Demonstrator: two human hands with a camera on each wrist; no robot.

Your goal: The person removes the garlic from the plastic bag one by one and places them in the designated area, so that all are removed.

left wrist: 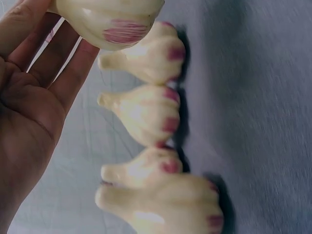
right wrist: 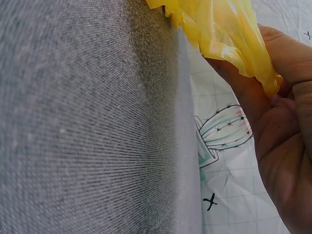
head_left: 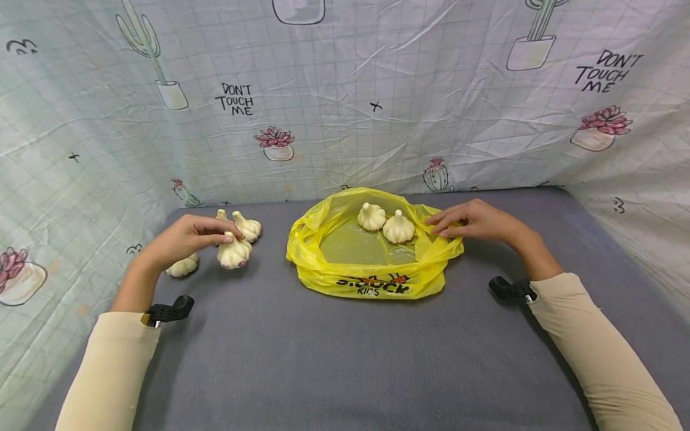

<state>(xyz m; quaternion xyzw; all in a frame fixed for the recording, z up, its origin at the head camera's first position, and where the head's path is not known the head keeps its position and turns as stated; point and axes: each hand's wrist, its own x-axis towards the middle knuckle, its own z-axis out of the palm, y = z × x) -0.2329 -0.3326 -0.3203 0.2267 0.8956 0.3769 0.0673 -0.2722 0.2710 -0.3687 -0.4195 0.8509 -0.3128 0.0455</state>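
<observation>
Garlic bulb is being pinched at its neck by the left hand, left of the yellow bag; right hand is pinching the bag's rim. Glossy neck risks slipping if grip is loosening; limp rim, folding if released.

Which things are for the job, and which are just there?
Seemingly for the job:
left hand, holding a garlic bulb
right hand, pinching the yellow bag
two bulbs inside
four loose bulbs

Just there:
cactus-print sheet
grey table
black wrist gadgets
</observation>
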